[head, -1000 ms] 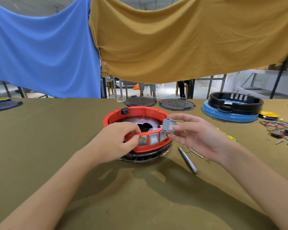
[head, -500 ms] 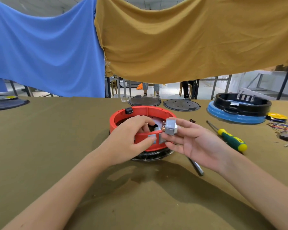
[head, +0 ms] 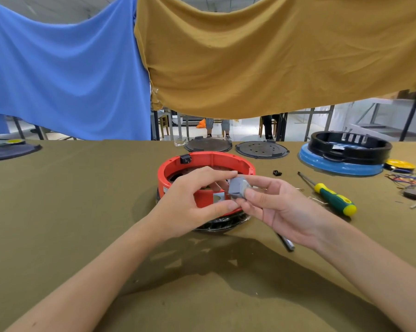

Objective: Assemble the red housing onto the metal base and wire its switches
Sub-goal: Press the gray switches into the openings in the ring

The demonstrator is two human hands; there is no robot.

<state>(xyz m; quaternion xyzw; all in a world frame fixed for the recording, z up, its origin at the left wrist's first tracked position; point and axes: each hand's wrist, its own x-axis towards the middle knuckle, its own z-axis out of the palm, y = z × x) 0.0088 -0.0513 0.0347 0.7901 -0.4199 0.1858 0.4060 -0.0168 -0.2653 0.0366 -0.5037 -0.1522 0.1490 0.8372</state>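
Observation:
The red ring housing (head: pixel 209 161) sits on the dark metal base (head: pixel 220 225) at the table's middle. My left hand (head: pixel 192 202) grips the housing's near wall, thumb outside and fingers over the rim. My right hand (head: pixel 276 207) pinches a small grey switch (head: pixel 238 190) right at the near wall, touching my left fingertips. A square cutout (head: pixel 218 197) shows in the red wall beside the switch. A black socket (head: pixel 185 159) sits on the housing's far left rim.
A green and yellow screwdriver (head: pixel 331 200) lies to the right, a grey tool (head: pixel 286 243) under my right wrist. Loose wires (head: pixel 408 182) are at the far right. A black ring on a blue base (head: pixel 346 152) and two dark round plates (head: pixel 262 149) stand at the back.
My right hand brought the grey switch down and left, up against the housing's near wall and my left fingers. The view shifted, so the screwdriver is uncovered.

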